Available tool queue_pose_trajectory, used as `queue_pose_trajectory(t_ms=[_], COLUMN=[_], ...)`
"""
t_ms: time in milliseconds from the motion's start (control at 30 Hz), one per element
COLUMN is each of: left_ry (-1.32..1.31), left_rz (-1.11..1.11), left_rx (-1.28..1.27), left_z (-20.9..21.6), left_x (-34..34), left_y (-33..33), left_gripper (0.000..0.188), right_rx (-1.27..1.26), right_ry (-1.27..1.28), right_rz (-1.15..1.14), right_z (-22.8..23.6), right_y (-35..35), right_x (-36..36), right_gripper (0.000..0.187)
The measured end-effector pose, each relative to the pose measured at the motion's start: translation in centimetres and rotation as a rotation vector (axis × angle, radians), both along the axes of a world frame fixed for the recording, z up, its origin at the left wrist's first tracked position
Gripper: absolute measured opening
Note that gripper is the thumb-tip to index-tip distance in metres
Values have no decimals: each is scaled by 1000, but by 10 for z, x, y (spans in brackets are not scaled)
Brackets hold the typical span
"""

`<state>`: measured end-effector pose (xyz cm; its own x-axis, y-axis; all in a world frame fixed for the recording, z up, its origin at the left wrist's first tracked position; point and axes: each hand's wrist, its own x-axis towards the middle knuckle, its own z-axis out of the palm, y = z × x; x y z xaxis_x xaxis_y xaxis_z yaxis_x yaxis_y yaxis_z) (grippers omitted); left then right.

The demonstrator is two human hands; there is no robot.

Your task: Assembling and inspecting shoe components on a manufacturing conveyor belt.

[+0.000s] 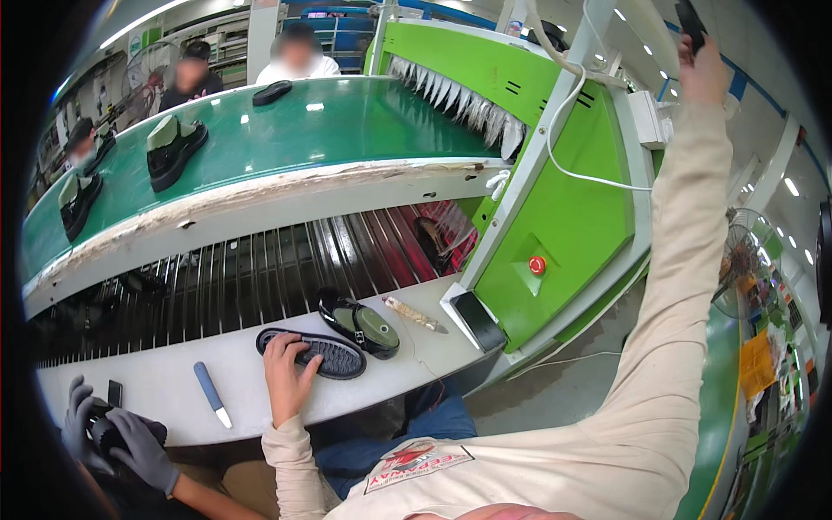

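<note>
My left hand point(289, 377) rests on a dark ridged shoe sole point(336, 357), fingers on one side and thumb on the other. The sole lies tread up on the white ledge point(260, 407). Touching or just behind it stands a black shoe point(360, 325) with a buckled strap and a green inside. My right arm reaches far up to the right, where my right hand point(706, 74) is closed around a dark elongated thing point(691, 24); its kind is unclear at the picture's rim.
Beyond the ledge run metal rollers point(225, 290) and a green conveyor belt point(286, 130) carrying several shoes. At right is a green machine point(555, 234) with a fringed opening and red button. A blue-handled knife point(208, 387) and tape-wrapped tool point(414, 314) lie nearby. A co-worker's gloved hands point(143, 451) hold something black.
</note>
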<state>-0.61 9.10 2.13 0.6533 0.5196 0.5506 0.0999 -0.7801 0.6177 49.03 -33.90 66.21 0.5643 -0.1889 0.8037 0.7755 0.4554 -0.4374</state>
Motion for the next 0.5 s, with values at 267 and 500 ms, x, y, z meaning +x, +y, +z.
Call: queue_pose_trajectory(t_ms=[267, 500], left_ry=[-21, -32], left_rz=[25, 25], left_rx=[0, -11], left_z=[-6, -6], left_x=[-3, 0], left_y=[7, 8], left_gripper=[29, 25], right_rx=[-100, -613], right_ry=[293, -255], right_rz=[24, -100], right_z=[-1, -44], right_y=[104, 136], right_x=[57, 82], right_gripper=[25, 30])
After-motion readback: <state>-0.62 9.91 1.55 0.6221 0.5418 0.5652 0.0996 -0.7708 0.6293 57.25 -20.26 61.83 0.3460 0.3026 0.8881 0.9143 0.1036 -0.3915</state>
